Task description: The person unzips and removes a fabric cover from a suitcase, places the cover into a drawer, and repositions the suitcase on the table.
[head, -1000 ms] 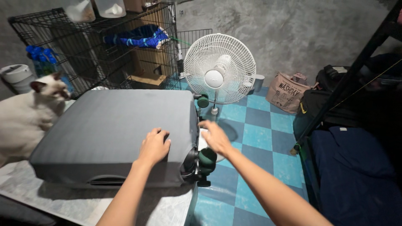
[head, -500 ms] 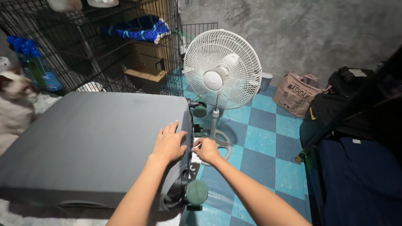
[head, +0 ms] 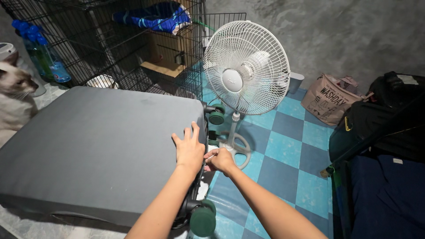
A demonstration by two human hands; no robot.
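Note:
A large suitcase in a grey fabric cover lies flat, its green wheels pointing right. My left hand rests flat on the cover near its right edge, fingers spread. Just beside it, my right hand is closed at the suitcase's wheel end, pinching something small and pale; I cannot tell what it is.
A white pedestal fan stands close behind the hands on the blue checkered floor. A black wire cage is at the back left. A pale cat sits at the left. Bags and dark bedding fill the right.
My right hand moved in from above the wheels to the suitcase's edge and closed. The left hand slid toward the right edge. The view shifted down and closer.

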